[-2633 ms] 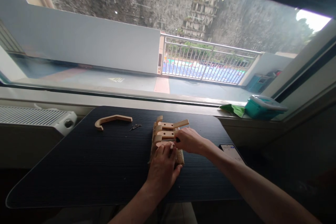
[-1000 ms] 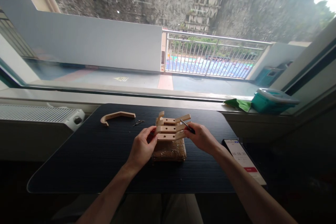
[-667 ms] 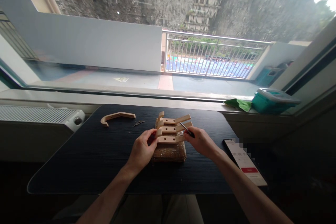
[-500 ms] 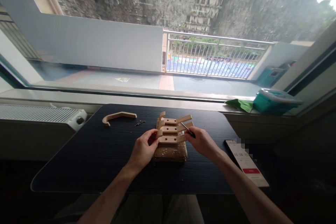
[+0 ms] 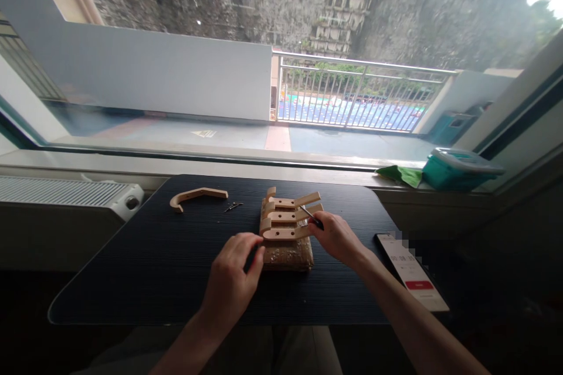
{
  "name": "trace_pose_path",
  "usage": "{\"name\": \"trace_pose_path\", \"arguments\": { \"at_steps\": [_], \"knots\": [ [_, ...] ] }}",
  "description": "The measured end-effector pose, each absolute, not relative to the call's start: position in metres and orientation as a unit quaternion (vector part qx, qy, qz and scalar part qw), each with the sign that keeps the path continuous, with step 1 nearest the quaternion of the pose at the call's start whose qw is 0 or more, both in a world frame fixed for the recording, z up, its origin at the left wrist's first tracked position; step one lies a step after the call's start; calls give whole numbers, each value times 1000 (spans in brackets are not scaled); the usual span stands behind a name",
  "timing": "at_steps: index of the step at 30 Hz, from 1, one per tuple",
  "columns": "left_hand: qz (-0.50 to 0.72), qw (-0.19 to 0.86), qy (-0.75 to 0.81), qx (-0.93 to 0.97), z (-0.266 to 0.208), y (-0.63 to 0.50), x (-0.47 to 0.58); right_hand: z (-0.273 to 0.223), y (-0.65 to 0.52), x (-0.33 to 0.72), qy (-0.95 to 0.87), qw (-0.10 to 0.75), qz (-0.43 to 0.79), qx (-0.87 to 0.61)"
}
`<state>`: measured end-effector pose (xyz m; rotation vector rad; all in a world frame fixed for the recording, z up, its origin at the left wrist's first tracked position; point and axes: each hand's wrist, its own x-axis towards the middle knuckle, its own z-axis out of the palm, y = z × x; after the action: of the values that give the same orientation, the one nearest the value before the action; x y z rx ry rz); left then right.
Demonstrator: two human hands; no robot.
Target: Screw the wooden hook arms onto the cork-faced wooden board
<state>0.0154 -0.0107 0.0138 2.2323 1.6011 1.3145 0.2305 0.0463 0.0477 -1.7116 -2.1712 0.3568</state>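
Observation:
Three pale wooden hooks lie side by side across a brown, tape-wrapped block [image 5: 288, 258]. The nearest hook [image 5: 285, 235] shows two dark holes; the middle hook [image 5: 281, 217] and far hook [image 5: 285, 203] lie beyond it. My left hand [image 5: 235, 272] is beside the block's left edge, thumb and fingers apart, fingertips close to the nearest hook's curved end. In my right hand [image 5: 336, 234] is a screwdriver [image 5: 307, 212], its thin metal shaft pointing up-left over the hooks. Whether its tip touches a hook I cannot tell.
A loose wooden hook [image 5: 200, 193] rests at the table's far left, with several small screws [image 5: 233, 206] beside it. A phone [image 5: 411, 272] lies at the right edge of the dark table [image 5: 145, 269]. A teal box [image 5: 460, 170] and green cloth [image 5: 400, 175] sit on the windowsill.
My left hand has let go of the nearest hook's curved end and drawn back toward me. The right hand with the screwdriver has shifted slightly left.

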Motion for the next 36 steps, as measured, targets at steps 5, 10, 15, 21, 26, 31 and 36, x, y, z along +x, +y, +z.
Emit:
{"name": "trace_pose_path", "arguments": {
  "at_steps": [5,10,15,21,26,31,36],
  "knots": [
    [335,24,435,835,4,-23,47,44,48,230,-762,185,132,-607],
    [277,-2,485,829,-8,-10,59,45,48,231,-766,168,129,-607],
    [247,-2,488,837,-7,-5,58,51,41,227,-787,134,56,-599],
    [259,21,481,837,-9,-5,57,63,34,215,-797,79,-53,-597],
    [259,31,488,833,-7,-4,57,66,41,206,-836,45,-12,-546],
    [254,29,490,833,-9,-3,58,62,50,199,-858,12,-10,-514],
    [250,38,493,832,-10,-2,57,61,57,191,-873,-16,-16,-486]
  ]
}}
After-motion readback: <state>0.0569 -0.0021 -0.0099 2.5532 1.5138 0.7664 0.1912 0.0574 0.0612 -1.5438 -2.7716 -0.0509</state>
